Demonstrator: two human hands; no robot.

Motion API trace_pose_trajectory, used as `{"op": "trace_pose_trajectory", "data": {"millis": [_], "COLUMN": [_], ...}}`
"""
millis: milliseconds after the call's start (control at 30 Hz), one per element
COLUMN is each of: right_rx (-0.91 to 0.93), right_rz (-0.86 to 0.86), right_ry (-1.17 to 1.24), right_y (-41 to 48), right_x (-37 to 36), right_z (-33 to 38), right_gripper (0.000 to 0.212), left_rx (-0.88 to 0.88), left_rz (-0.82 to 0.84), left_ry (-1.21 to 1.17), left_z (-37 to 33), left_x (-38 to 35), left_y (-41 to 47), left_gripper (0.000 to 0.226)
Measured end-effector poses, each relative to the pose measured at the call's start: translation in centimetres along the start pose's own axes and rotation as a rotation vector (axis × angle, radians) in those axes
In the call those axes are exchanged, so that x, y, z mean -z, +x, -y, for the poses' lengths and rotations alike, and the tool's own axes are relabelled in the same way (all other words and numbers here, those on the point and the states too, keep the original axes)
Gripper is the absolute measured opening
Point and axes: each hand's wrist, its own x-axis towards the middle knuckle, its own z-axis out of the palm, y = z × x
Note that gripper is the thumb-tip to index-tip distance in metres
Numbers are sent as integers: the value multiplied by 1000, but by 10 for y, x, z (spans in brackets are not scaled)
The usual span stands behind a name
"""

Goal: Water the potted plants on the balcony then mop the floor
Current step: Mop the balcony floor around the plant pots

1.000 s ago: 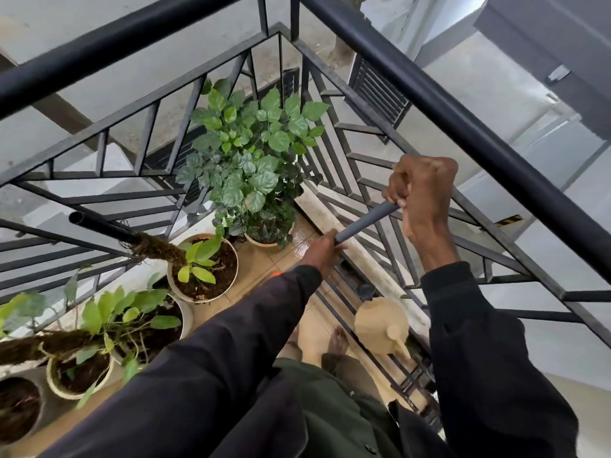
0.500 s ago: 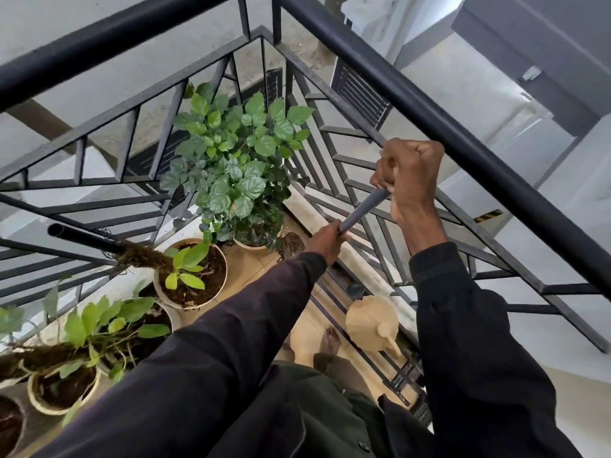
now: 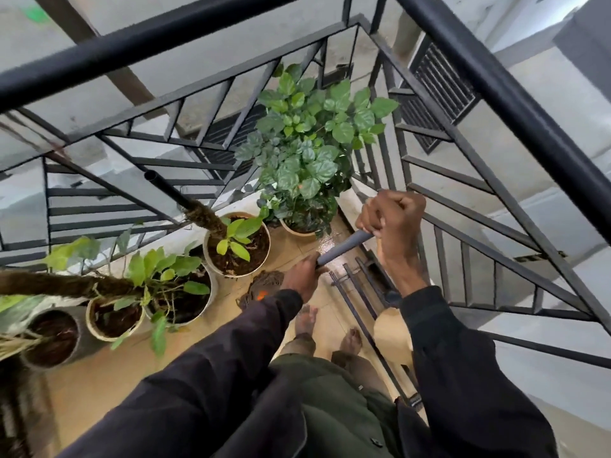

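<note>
Your mop head has come back toward you and now lies on the tiles just beside the cream pot, which holds dark soil, young leaves and a moss pole. Your left hand grips the mop handle low and your right hand grips its top. The watering can stands by the railing. The farthest pot holds a bushy plant.

Both hands grip the mop handle beside potted plants.
</note>
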Motion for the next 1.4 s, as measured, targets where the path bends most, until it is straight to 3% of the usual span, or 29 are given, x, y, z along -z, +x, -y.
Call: {"op": "trace_pose_trajectory", "data": {"millis": [100, 267, 400, 633, 833, 1067, 1233, 1400], "right_rx": [89, 238, 305, 155, 100, 1, 23, 192], "right_rz": [22, 78, 127, 164, 127, 210, 283, 278], "right_ry": [25, 50, 55, -90, -202, -179, -167, -204], "right_y": [5, 5, -10, -10, 21, 16, 2, -2], "right_x": [-16, -47, -58, -68, -63, -61, -70, -86], "right_z": [16, 26, 18, 13, 36, 30, 34, 47], "right_gripper": [36, 44, 34, 38, 44, 42, 44, 35], "left_rx": [-59, -114, -106, -65, -58, 4, 29, -60], "left_rz": [-74, -211, -293, -266, -239, -169, -193, -294], "left_ry": [-34, -137, -223, -363, -333, -285, -217, -267], "left_z": [-3, -4, 1, 11, -5, 8, 15, 2], "left_x": [17, 40, 39, 45, 50, 11, 11, 38], "left_y": [8, 22, 22, 23, 26, -5, -16, 1], "left_gripper": [42, 32, 25, 18, 17, 18, 26, 21]}}
